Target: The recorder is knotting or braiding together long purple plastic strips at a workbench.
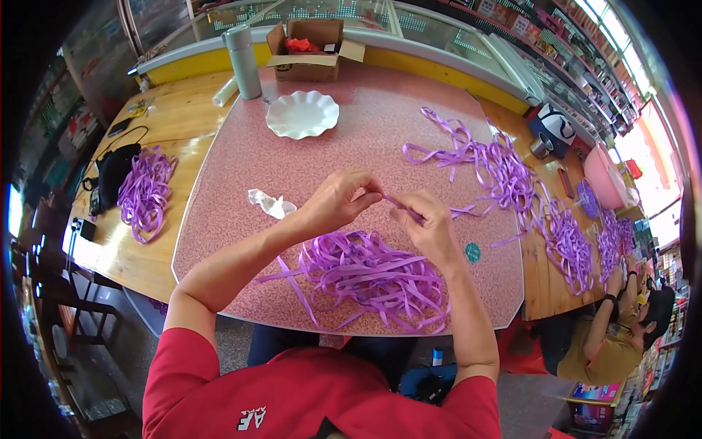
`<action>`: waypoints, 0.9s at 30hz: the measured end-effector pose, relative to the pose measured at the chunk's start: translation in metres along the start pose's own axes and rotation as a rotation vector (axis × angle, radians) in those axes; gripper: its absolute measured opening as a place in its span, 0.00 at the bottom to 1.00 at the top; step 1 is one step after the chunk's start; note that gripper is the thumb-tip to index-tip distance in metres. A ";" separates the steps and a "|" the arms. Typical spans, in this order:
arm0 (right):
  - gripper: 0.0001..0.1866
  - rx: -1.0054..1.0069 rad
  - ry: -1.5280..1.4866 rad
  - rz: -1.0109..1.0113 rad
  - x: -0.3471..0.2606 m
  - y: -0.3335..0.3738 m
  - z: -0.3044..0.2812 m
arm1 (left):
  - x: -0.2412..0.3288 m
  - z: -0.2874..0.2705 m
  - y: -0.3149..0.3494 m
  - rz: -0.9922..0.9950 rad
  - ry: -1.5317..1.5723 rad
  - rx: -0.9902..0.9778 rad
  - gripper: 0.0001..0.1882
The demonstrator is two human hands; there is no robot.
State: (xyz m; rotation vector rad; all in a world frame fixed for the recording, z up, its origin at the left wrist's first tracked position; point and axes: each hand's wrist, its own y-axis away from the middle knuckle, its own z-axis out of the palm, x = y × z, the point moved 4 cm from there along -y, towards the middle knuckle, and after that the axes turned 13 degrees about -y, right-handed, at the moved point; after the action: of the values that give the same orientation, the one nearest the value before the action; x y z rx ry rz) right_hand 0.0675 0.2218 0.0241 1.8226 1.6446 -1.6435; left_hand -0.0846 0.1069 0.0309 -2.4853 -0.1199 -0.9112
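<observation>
My left hand (344,199) and my right hand (426,222) meet above the pink speckled tabletop (219,249), both with fingers pinched. Between them runs a short stretch of purple ribbon (393,200), its ends partly hidden by my fingers. Just below my hands, near the table's front edge, lies a tangled heap of purple ribbons (365,274). A crumpled white tissue (272,204) rests left of my left forearm. Beyond my right hand, another loose pile of ribbons (504,172) spreads toward the right edge.
At the back stand a white scalloped plate (302,115), a pale green bottle (242,62) and an open cardboard box (311,55). More ribbons (146,192) lie beside a black bag (115,175) at left. On the right, a co-worker (621,322) sits near further ribbon piles and a pink basin (605,175).
</observation>
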 end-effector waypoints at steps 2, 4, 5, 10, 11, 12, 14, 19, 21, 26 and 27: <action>0.14 0.026 -0.274 0.108 0.001 0.003 0.002 | 0.006 0.000 0.002 0.041 -0.053 0.015 0.07; 0.18 -0.057 -0.679 0.396 0.008 0.007 0.010 | 0.017 -0.004 0.006 0.136 -0.236 0.073 0.06; 0.18 -0.053 -0.679 0.394 0.007 0.009 0.010 | 0.020 -0.005 0.006 0.140 -0.237 0.071 0.06; 0.12 0.008 -0.599 0.628 0.001 0.014 0.005 | 0.036 -0.011 0.013 0.250 -0.373 0.101 0.07; 0.12 0.010 -0.600 0.627 -0.001 0.015 0.005 | 0.038 -0.012 0.015 0.252 -0.374 0.099 0.07; 0.10 0.031 -0.509 0.515 -0.006 0.014 0.003 | 0.037 -0.013 0.017 0.181 -0.238 0.090 0.08; 0.07 0.050 -0.419 0.401 -0.015 0.015 0.003 | 0.036 -0.011 0.020 0.109 -0.104 0.081 0.10; 0.04 0.111 -0.098 0.097 -0.048 0.015 -0.001 | 0.037 0.004 0.024 0.137 -0.095 0.186 0.15; 0.03 0.112 -0.055 0.050 -0.055 0.017 0.001 | 0.037 0.012 0.025 0.114 -0.110 0.111 0.15; 0.03 0.142 0.024 -0.036 -0.057 0.026 -0.001 | 0.045 0.020 0.028 0.138 -0.149 0.088 0.13; 0.04 0.128 0.027 -0.013 -0.056 0.029 -0.004 | 0.048 0.021 0.027 0.142 -0.146 0.082 0.13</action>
State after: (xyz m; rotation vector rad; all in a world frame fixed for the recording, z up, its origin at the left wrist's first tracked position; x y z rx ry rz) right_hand 0.1053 0.1816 0.0550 1.9047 1.5997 -1.7748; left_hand -0.0284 0.0895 0.0358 -2.4470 -0.0283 -0.6539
